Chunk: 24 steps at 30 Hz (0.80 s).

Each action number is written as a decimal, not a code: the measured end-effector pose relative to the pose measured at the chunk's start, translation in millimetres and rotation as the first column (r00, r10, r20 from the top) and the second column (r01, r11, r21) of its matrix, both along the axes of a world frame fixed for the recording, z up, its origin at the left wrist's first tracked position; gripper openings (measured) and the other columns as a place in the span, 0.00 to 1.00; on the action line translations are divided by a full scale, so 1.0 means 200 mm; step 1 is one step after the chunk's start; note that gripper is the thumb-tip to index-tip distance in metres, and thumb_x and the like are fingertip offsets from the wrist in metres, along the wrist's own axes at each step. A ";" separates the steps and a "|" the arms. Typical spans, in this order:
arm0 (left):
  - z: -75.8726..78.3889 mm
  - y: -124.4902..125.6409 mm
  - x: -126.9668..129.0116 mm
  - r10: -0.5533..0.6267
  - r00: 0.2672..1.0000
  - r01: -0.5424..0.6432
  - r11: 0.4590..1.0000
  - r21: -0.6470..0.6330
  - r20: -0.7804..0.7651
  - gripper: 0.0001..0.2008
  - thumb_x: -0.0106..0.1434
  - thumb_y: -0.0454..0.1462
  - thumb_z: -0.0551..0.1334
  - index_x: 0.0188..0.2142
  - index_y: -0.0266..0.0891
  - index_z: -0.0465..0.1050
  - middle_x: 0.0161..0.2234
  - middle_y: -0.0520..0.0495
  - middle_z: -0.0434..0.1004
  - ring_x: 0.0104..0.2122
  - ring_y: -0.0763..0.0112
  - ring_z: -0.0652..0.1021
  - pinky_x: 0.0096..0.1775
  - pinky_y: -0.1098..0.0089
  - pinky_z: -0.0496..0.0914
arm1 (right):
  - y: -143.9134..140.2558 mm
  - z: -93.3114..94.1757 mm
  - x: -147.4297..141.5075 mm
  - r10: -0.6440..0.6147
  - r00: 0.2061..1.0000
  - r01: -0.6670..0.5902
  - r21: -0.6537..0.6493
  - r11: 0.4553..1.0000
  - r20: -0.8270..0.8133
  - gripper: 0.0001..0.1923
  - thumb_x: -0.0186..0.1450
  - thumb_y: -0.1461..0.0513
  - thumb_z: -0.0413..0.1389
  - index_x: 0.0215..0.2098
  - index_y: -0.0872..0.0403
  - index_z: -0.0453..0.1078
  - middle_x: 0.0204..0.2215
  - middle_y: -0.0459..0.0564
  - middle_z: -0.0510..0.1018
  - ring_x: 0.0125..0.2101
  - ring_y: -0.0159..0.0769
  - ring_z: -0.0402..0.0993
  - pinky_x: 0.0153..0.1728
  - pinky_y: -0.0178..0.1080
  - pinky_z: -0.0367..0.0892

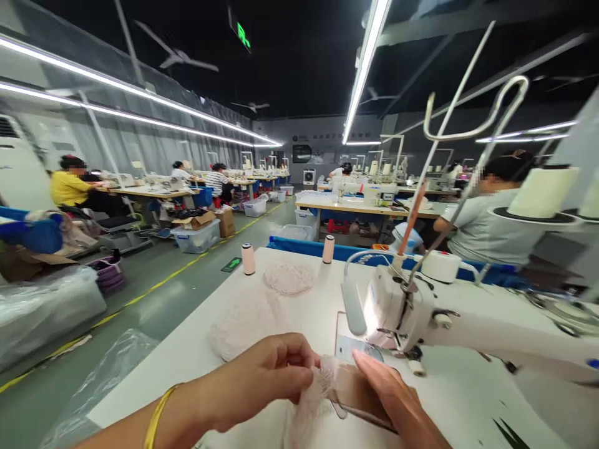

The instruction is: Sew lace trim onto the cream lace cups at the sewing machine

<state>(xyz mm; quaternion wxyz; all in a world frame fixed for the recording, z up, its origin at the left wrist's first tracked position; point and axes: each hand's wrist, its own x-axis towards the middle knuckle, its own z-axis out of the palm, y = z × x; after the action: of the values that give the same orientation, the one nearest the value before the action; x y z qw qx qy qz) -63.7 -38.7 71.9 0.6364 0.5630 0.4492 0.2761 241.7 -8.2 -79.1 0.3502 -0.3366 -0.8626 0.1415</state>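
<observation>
My left hand (274, 368), with a yellow bangle at the wrist, is closed in a pinch on a strip of pale pink lace (322, 380). The strip hangs toward the table's front edge. My right hand (395, 396) lies with its fingers stretched out flat over the metal bed plate, just right of the lace. Its fingertips are near the needle area of a white sewing machine (402, 305), whose lamp is lit. Behind my left hand lie a heap of pale lace (243, 324) and a smaller round coil of lace (289, 279) on the white table (163, 386).
Two pale pink thread spools (248, 259) (328, 249) stand at the table's far edge. Dark pointed blades (510, 433) lie at the lower right. A metal thread stand (468, 134) and large cones (543, 193) rise on the right. Co-workers sit at other machines.
</observation>
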 end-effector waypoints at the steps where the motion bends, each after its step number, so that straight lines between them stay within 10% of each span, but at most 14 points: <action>1: -0.01 -0.01 0.05 0.009 0.992 0.002 0.996 -0.089 0.129 0.16 0.54 0.45 0.73 0.35 0.42 0.70 0.35 0.52 0.72 0.34 0.69 0.72 0.41 0.69 0.68 | -0.05 0.05 -0.03 0.017 0.998 -0.024 -0.128 0.991 -0.058 0.47 0.70 0.33 0.59 0.76 0.48 0.62 0.62 0.62 0.78 0.62 0.61 0.75 0.60 0.52 0.72; 5: -0.11 0.09 0.13 0.116 0.956 -0.043 0.964 -0.261 0.271 0.18 0.51 0.48 0.73 0.31 0.42 0.69 0.30 0.52 0.67 0.31 0.69 0.69 0.35 0.69 0.66 | -0.12 0.24 -0.11 0.008 0.949 -0.222 -0.648 0.728 -0.316 0.47 0.66 0.26 0.56 0.67 0.48 0.68 0.46 0.54 0.79 0.47 0.49 0.80 0.49 0.45 0.74; 9: -0.20 0.26 0.15 -0.036 0.995 0.059 0.966 -0.251 0.094 0.28 0.53 0.58 0.74 0.43 0.44 0.72 0.32 0.53 0.69 0.32 0.67 0.70 0.34 0.69 0.64 | -0.08 0.34 -0.10 -0.042 0.885 -0.379 -0.771 0.511 -0.463 0.41 0.59 0.29 0.67 0.53 0.49 0.69 0.35 0.44 0.71 0.35 0.37 0.69 0.37 0.37 0.66; 12: -0.22 0.34 0.21 -0.266 0.952 0.250 0.961 -0.115 -0.149 0.35 0.50 0.53 0.79 0.51 0.43 0.73 0.31 0.56 0.69 0.31 0.70 0.68 0.32 0.71 0.59 | -0.06 0.35 -0.08 -0.032 0.914 -0.325 -0.776 0.541 -0.406 0.34 0.62 0.34 0.69 0.48 0.50 0.68 0.30 0.39 0.62 0.31 0.32 0.58 0.31 0.34 0.56; 16: -0.22 0.39 0.32 -0.457 0.854 0.470 0.883 -0.006 -0.249 0.22 0.57 0.52 0.75 0.35 0.40 0.71 0.26 0.58 0.60 0.28 0.72 0.60 0.29 0.70 0.51 | -0.07 0.36 -0.05 -0.093 0.967 -0.120 -0.750 0.651 -0.237 0.23 0.70 0.43 0.63 0.51 0.49 0.69 0.31 0.40 0.65 0.32 0.35 0.60 0.33 0.36 0.57; 24: -0.32 0.37 0.38 -0.214 0.921 0.270 0.953 0.136 -0.324 0.13 0.57 0.47 0.65 0.32 0.42 0.67 0.27 0.57 0.58 0.30 0.69 0.61 0.30 0.69 0.55 | -0.05 0.30 -0.04 -0.223 0.968 0.095 -0.661 0.744 -0.112 0.16 0.75 0.46 0.55 0.48 0.49 0.70 0.36 0.47 0.74 0.38 0.41 0.68 0.39 0.40 0.61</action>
<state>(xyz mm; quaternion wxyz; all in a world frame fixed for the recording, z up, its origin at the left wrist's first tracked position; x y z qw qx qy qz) 11.6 35.9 7.7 0.5356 0.7048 0.4424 0.1436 234.0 -18.1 -18.2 0.3003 -0.4952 -0.6913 0.4320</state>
